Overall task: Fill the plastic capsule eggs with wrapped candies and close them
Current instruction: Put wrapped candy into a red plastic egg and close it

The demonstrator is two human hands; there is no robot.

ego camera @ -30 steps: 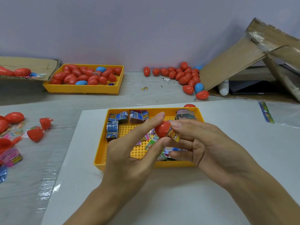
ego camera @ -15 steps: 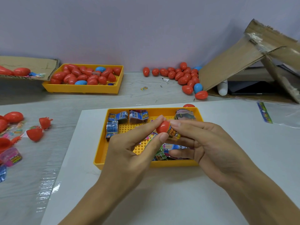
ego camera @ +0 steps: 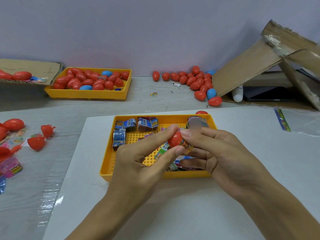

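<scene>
Head view — left hand (ego camera: 138,163), right hand (ego camera: 223,153), both pinching red egg (ego camera: 174,139)

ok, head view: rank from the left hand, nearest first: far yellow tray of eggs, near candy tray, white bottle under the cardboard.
1. Near candy tray, directly under the left hand.
2. Far yellow tray, back left.
3. White bottle, back right under the cardboard.

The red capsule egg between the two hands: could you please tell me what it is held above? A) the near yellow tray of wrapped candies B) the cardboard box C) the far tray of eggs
A: both hands pinch the red capsule egg directly over the near yellow tray holding wrapped candies.
</scene>
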